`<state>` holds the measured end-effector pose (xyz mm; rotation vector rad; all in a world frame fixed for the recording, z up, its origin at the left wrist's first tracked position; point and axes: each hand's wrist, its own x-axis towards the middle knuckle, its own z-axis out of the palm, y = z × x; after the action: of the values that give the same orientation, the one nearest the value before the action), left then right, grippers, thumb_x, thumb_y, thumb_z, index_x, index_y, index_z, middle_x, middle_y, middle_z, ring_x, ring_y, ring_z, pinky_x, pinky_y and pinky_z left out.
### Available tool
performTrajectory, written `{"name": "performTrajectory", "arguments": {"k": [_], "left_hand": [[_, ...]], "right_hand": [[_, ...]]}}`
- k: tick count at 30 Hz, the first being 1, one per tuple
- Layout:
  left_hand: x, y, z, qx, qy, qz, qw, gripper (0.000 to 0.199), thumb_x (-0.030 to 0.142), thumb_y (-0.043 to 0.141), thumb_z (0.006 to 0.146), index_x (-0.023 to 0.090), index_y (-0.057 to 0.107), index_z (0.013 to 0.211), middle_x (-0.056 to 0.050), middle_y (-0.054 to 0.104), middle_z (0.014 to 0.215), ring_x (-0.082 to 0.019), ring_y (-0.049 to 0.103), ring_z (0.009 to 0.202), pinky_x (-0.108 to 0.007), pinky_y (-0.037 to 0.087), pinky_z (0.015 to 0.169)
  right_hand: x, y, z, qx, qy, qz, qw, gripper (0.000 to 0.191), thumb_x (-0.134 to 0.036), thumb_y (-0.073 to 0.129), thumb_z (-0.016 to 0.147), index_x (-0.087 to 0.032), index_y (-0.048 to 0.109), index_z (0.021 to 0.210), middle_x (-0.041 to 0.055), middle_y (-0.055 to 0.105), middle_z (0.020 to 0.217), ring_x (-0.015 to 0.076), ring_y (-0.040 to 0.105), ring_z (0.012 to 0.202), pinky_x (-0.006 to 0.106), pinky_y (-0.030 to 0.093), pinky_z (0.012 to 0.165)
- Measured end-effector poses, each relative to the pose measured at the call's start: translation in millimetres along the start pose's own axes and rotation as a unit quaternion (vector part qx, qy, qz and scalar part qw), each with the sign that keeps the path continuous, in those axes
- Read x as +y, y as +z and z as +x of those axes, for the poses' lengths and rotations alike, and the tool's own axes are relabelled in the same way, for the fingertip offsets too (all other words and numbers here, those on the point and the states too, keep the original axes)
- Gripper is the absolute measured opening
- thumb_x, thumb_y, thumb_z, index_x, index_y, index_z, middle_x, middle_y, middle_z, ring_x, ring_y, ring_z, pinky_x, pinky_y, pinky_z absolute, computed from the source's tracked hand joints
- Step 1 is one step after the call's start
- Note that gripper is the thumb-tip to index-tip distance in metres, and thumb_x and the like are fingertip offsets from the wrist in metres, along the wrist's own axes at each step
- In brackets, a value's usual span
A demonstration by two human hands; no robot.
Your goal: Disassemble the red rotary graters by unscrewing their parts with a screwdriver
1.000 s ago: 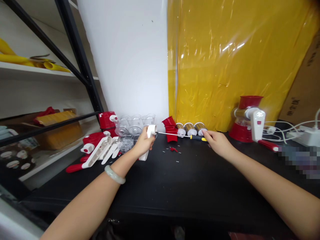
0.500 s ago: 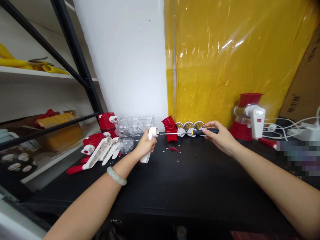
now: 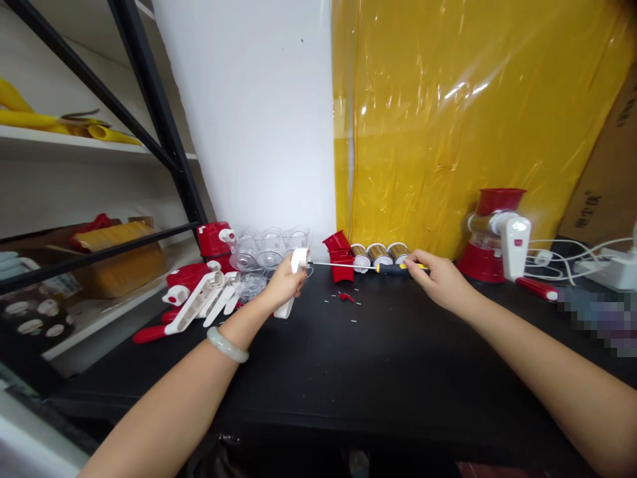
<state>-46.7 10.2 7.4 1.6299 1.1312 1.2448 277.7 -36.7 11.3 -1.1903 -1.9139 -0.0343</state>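
L hand [image 3: 284, 284] gripping white crank arm [image 3: 300, 259], prob. steadying it; R hand [image 3: 434, 277] pinching screwdriver [image 3: 389, 269] rt of crank arm, prob. aiming tip straight.

A yellow-and-dark-handled screwdriver [image 3: 388, 269] is nearly level, tip pointing left at the round upper end of a tilted white plastic piece [image 3: 301, 257].

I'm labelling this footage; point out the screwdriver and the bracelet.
Screwdriver [image 3: 390, 269]: head view, on its dark handle.
Bracelet [image 3: 227, 345]: head view, middle of its visible band.
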Motion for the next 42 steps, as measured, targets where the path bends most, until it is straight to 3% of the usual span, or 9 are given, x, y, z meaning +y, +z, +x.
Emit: {"name": "performTrajectory", "arguments": {"k": [4,10,14,17,19,23,28,32,42], "left_hand": [[0,-4.0,2,0.001,-0.015,-0.035,0.999,0.043,0.011,0.050,0.054,0.022,0.044,0.096,0.007,0.045,0.067,-0.004,0.036,0.041,-0.016,0.030,0.034],[4,-3.1,1,-0.007,-0.027,-0.072,0.997,0.044,0.009,0.049,0.051,0.022,0.045,0.093,0.007,0.046,0.067,-0.004,0.035,0.041,-0.016,0.028,0.034],[6,3.1,-3,-0.003,-0.016,-0.083,0.996,0.039,0.010,0.050,0.052,0.021,0.044,0.089,0.007,0.045,0.067,-0.004,0.035,0.042,-0.016,0.028,0.034],[8,6.2,-5,0.000,-0.005,-0.079,0.997,0.039,0.010,0.049,0.052,0.021,0.042,0.089,0.008,0.046,0.068,-0.004,0.036,0.041,-0.017,0.029,0.034],[8,6.7,-5,0.001,-0.001,-0.074,0.997,0.042,0.010,0.049,0.053,0.022,0.042,0.092,0.008,0.046,0.068,-0.004,0.036,0.040,-0.017,0.029,0.034],[7,5.2,-5,-0.003,0.006,-0.062,0.998,0.048,0.011,0.050,0.054,0.022,0.043,0.100,0.008,0.046,0.068,-0.004,0.037,0.040,-0.016,0.029,0.034],[7,1.8,-2,0.014,0.012,-0.070,0.997,0.046,0.010,0.050,0.053,0.022,0.043,0.097,0.008,0.046,0.068,-0.004,0.037,0.041,-0.017,0.029,0.034],[9,-0.7,-1,0.009,0.013,-0.088,0.996,0.041,0.010,0.051,0.052,0.022,0.043,0.091,0.008,0.046,0.068,-0.004,0.036,0.040,-0.016,0.028,0.033],[9,3.0,-4,0.002,0.014,-0.071,0.997,0.049,0.010,0.049,0.054,0.022,0.043,0.101,0.007,0.046,0.069,-0.004,0.037,0.041,-0.016,0.029,0.034]], "right_hand": [[-3,1,-1,-0.005,-0.032,0.038,0.999,0.018,-0.040,0.052,0.087,-0.023,0.055,0.089,0.0053,0.067,0.088,0.0208,0.064,0.079,0.031,0.048,0.072],[2,4,2,0.028,-0.038,0.112,0.993,0.030,-0.049,0.060,0.081,-0.023,0.053,0.094,0.0065,0.064,0.094,0.0231,0.062,0.089,0.039,0.050,0.083],[7,13,3,0.034,0.066,0.199,0.977,0.046,-0.061,0.062,0.074,-0.022,0.052,0.095,0.0072,0.064,0.095,0.0226,0.065,0.083,0.037,0.053,0.073],[9,19,2,-0.031,0.193,0.254,0.947,0.053,-0.072,0.036,0.084,-0.021,0.049,0.092,0.0046,0.063,0.070,0.0200,0.063,0.055,0.032,0.048,0.049],[10,18,1,-0.055,0.216,0.205,0.953,0.055,-0.070,0.025,0.088,-0.021,0.050,0.085,0.0006,0.056,0.053,0.0182,0.056,0.043,0.029,0.042,0.043],[11,12,2,-0.022,0.121,0.092,0.988,0.043,-0.058,0.035,0.092,-0.021,0.054,0.081,-0.0004,0.056,0.055,0.0175,0.057,0.053,0.029,0.043,0.055],[10,13,2,0.028,0.019,0.117,0.993,0.024,-0.046,0.049,0.090,-0.022,0.052,0.090,0.0036,0.062,0.086,0.0197,0.060,0.084,0.034,0.048,0.080],[12,16,1,0.034,-0.022,0.126,0.991,0.021,-0.042,0.058,0.085,-0.023,0.053,0.093,0.0042,0.058,0.090,0.0208,0.059,0.086,0.039,0.049,0.084],[5,10,3,0.097,0.089,0.228,0.965,0.041,-0.050,0.074,0.068,-0.022,0.061,0.096,0.0058,0.067,0.097,0.0229,0.065,0.089,0.039,0.052,0.082]]}}
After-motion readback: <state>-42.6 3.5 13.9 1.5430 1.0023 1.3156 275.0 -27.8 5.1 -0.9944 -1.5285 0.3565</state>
